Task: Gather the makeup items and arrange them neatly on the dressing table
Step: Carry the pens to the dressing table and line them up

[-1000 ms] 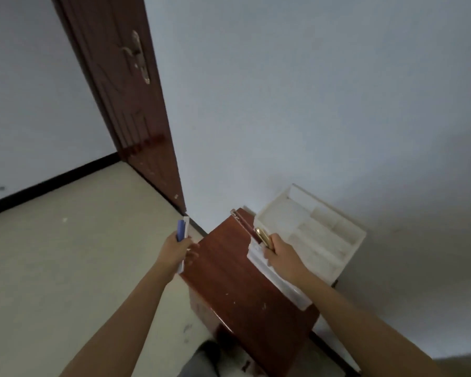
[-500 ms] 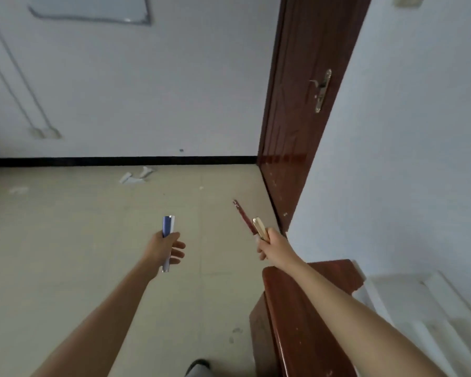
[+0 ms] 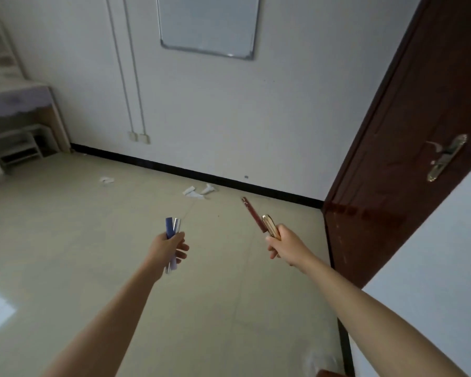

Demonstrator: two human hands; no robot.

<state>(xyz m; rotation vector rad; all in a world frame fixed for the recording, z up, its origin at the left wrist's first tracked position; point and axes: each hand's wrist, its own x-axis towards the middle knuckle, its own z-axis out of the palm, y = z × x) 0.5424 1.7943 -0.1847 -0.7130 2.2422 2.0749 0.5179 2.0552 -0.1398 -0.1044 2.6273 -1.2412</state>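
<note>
My left hand grips two slim makeup tubes, a blue one and a silver one, which stick up above the fingers. In my right hand I hold a gold tube together with a long dark-red stick that points up and to the left. Both hands are held out in front of me over the beige floor. A dressing table with a pale top stands far off at the left wall, with a small white stool under it.
A dark-brown door with a brass handle stands open on the right. Scraps of white paper lie on the floor near the black skirting. A whiteboard hangs on the far wall. The red-brown cabinet's corner shows at the bottom edge.
The view has swung left, from the red-brown cabinet and white tray towards the open room. Both hands came away from the cabinet, still holding their items.
</note>
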